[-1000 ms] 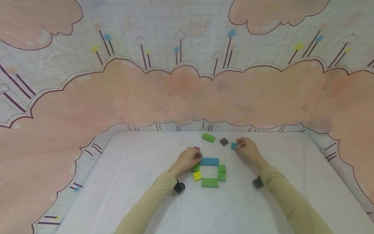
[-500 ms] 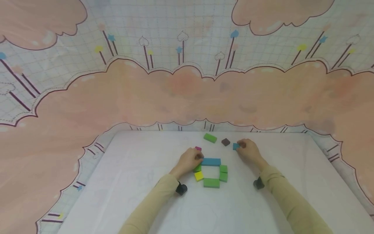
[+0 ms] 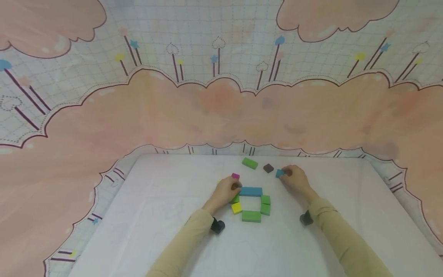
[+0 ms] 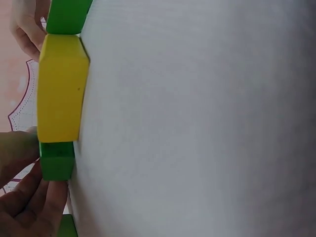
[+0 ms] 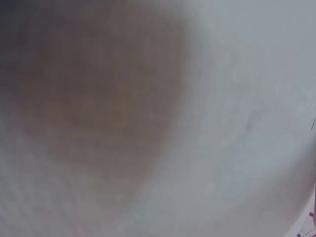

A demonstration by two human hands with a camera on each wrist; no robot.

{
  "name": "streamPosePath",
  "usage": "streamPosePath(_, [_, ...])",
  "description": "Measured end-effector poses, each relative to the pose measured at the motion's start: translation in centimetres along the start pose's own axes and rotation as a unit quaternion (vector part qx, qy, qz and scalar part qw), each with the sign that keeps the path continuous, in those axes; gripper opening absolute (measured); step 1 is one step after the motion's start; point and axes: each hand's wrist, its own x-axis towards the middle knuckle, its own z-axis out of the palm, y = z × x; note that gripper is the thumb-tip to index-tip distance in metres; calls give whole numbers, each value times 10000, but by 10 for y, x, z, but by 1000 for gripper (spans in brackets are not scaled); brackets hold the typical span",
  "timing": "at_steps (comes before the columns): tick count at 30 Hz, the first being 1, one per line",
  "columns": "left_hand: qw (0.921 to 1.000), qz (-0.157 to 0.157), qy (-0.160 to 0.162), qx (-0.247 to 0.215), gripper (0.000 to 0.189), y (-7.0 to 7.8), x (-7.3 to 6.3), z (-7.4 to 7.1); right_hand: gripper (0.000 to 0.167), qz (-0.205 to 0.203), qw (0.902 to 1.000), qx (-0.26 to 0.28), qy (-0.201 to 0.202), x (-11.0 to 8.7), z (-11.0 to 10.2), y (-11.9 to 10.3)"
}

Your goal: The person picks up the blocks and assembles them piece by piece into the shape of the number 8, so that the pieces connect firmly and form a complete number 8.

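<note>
My left hand (image 3: pixel 225 192) is at the back left corner of a ring of blocks. In the left wrist view, its thumb and fingers pinch a small green block (image 4: pixel 57 163) just behind a yellow block (image 4: pixel 61 89). The long blue block (image 3: pixel 251 191) at the ring's back lies by the left fingertips. Farther back to the right, my right hand (image 3: pixel 297 180) pinches a small blue block (image 3: pixel 280 174) on the table. The right wrist view is blurred and shows no block clearly.
A long green block (image 3: pixel 251 216) forms the ring's front, with two small green blocks (image 3: pixel 265 209) along its right side. Behind are a green block (image 3: pixel 250 163), a dark brown block (image 3: pixel 268 168) and a magenta block (image 3: pixel 235 176). A patterned cloth (image 3: pixel 221 111) hangs behind the white table (image 3: pixel 166 181).
My right fingers have closed in on the small blue block, which has turned slightly. My left hand stays at the ring's corner. The whole view has shifted a little.
</note>
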Motion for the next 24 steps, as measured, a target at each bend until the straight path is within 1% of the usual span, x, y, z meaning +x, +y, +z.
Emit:
streamPosePath(4, [9999,14,-19,-105,18,-1,0,1,40,47,10000,79,-27,-2,1,-1])
streamPosePath(11, [9999,-20,-47,-136,18,-2,1,0,38,-173,9997,189,12,-5,2,-9])
streamPosePath(14, [9998,-63,-71,-147,19,-2,1,0,37,-186,9995,268,30,-6,2,-15])
streamPosePath(19, [9998,-63,-123,-113,19,-1,2,0,37,-88,9993,357,-66,-9,0,-24])
streamPosePath(24, [9997,-66,-179,-120,18,-2,4,2,38,-140,9988,443,-151,-12,0,-29])
